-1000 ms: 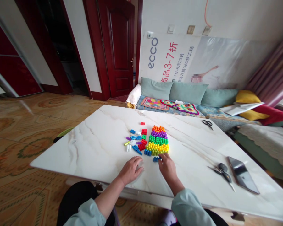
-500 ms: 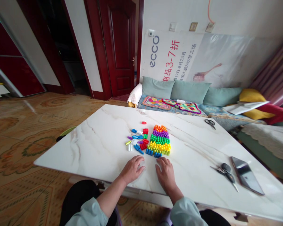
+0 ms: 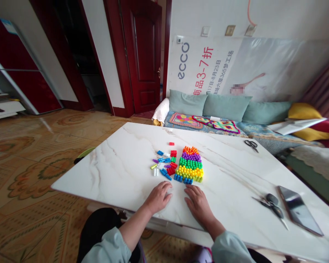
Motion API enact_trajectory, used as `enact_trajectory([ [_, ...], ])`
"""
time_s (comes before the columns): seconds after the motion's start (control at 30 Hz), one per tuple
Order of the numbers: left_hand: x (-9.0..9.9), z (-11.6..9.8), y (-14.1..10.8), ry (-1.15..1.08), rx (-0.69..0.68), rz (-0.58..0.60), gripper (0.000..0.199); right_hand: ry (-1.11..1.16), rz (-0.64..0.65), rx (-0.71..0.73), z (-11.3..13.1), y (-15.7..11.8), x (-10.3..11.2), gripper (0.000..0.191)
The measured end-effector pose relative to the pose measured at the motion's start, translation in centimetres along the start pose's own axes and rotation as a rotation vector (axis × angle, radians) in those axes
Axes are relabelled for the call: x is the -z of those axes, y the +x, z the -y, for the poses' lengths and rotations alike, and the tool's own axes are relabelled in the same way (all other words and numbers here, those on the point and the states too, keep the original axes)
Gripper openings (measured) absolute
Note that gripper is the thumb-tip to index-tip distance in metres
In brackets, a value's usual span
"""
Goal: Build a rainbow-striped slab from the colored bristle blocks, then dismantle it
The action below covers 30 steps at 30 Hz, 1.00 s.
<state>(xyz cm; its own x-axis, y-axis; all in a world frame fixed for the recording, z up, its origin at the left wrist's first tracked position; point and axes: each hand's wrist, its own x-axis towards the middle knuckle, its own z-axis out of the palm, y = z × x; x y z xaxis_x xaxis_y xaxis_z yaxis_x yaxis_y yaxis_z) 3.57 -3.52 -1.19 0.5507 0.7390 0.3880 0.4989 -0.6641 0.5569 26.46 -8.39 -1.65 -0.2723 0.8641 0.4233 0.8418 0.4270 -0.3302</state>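
Note:
My left hand (image 3: 158,197) rests on the white marble-patterned table, fingers loosely curved, thumb apart, nothing in it. Past its fingertips lies a loose scatter of small plastic pegs: blue pegs (image 3: 166,174), red pegs (image 3: 171,170), white pegs (image 3: 156,172), plus green, purple and yellow-green ones. My right hand (image 3: 199,202) lies palm down with its fingers apart, also holding nothing. Just beyond its fingertips is a block of pegs stood in coloured bands: orange pegs (image 3: 191,150), purple pegs (image 3: 191,157), green pegs (image 3: 190,164), yellow pegs (image 3: 191,171), with blue pegs (image 3: 188,180) and yellow-green ones at the near edge.
On the right of the table (image 3: 98,168) are a dark tablet-like device (image 3: 300,210), black-handled scissors (image 3: 274,209) with a dark rounded object touching them, and another pair of scissors (image 3: 251,144) farther back. Behind the table stands a sofa with cushions (image 3: 227,106).
The view has turned slightly left, so the scene sits farther right. My right hand lies a little flatter and more slanted. The pegs have not visibly moved.

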Motion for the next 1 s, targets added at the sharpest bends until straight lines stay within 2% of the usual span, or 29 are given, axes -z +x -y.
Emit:
enact_trajectory([
  [0.27,-0.5,0.1,0.2,0.286,0.027,-0.032,0.055,-0.136,0.014,0.009,0.7,-0.1,-0.3,0.027],
  [0.47,0.4,2.8,2.8,0.367,0.139,-0.003,0.062,-0.137,-0.008,0.013,0.6,0.0,-0.2,0.026],
  [0.53,0.9,3.8,4.0,0.368,0.139,0.012,0.065,-0.134,-0.011,0.008,0.6,0.0,-0.2,0.026],
  [0.67,1.2,5.1,5.8,0.350,0.112,0.023,0.056,-0.127,0.004,-0.008,0.6,0.0,-0.3,0.026],
  [0.83,1.5,5.7,6.8,0.310,0.150,-0.044,0.039,-0.114,-0.003,-0.004,0.5,0.0,-0.2,0.027],
  [0.93,1.7,4.9,6.5,0.245,0.167,-0.109,0.038,-0.111,0.003,-0.011,0.6,0.1,-0.2,0.025],
  [1.0,1.3,3.6,5.7,0.185,0.178,-0.154,0.037,-0.105,0.004,-0.017,0.7,0.1,-0.2,0.023],
])
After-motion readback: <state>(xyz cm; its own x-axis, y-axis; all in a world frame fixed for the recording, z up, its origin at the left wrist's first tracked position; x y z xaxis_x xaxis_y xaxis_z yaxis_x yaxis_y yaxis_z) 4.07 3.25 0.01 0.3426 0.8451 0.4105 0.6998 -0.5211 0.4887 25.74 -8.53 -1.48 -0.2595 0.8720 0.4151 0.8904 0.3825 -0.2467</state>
